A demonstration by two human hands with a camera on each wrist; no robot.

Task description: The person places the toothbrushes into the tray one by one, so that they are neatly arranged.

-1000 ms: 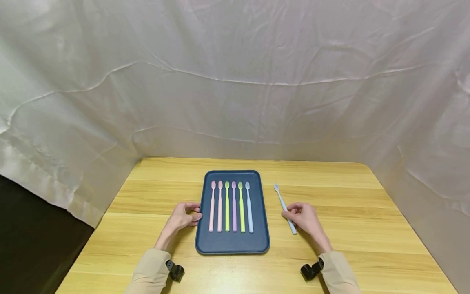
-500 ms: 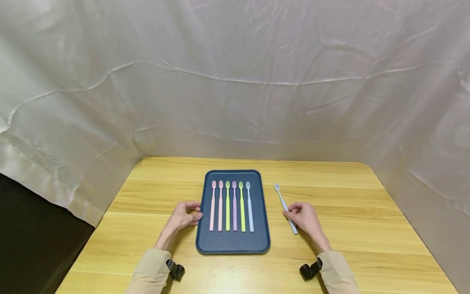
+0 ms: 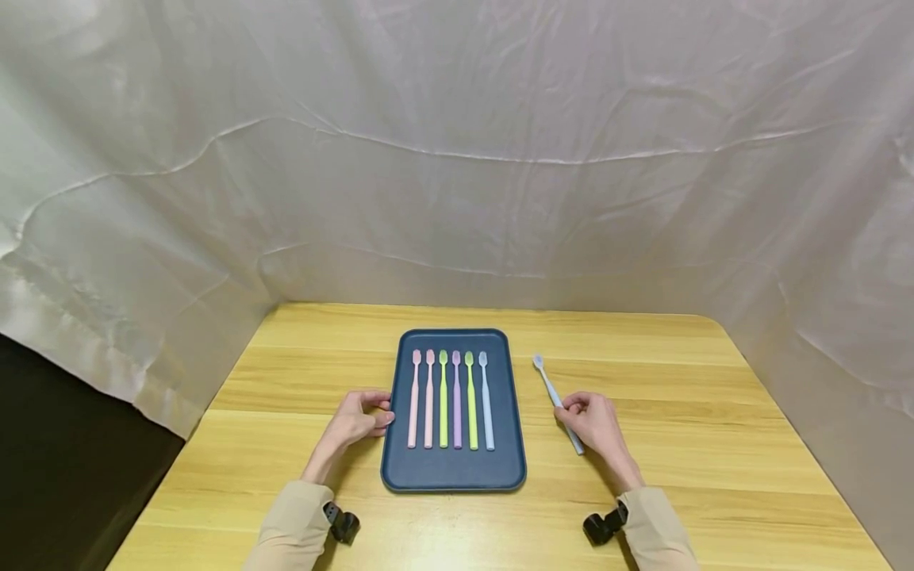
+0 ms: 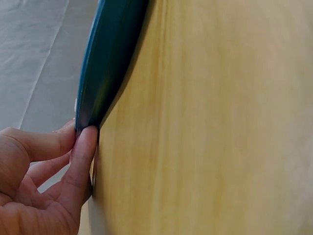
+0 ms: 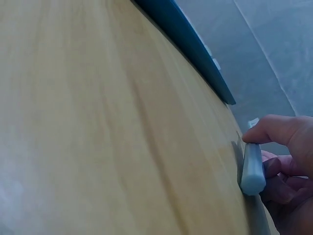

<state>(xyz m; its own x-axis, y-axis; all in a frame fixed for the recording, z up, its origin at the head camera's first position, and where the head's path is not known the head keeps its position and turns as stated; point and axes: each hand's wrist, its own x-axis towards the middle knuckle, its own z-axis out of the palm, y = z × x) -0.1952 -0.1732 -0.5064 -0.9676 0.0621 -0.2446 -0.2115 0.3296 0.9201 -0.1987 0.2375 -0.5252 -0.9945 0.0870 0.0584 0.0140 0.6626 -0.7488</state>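
Observation:
Just right of the dark blue tray [image 3: 453,474], my right hand [image 3: 593,424] pinches a light blue toothbrush [image 3: 548,387] between thumb and fingers. The brush slants, its head pointing away from me. In the right wrist view the thumb lies on the toothbrush handle [image 5: 253,171], close over the wood. At the tray's left side, my left hand [image 3: 353,419] grips the rim with thumb and fingertips, as the left wrist view shows at the tray wall [image 4: 105,63]. On the tray lie two pink toothbrushes [image 3: 413,404], two yellow-green ones [image 3: 443,404], a purple one [image 3: 457,404] and a light blue one [image 3: 487,404], side by side.
The tray stands on a wood-grain table [image 3: 685,396]. Pale cloth [image 3: 457,198] hangs behind the table and along both sides. A dark area [image 3: 64,460] lies beyond the left table edge. Black cameras [image 3: 344,525] are strapped at both wrists.
The handle end of the held toothbrush has swung slightly to the right, so the brush slants a little more. The left hand and the tray stay nearly where they were.

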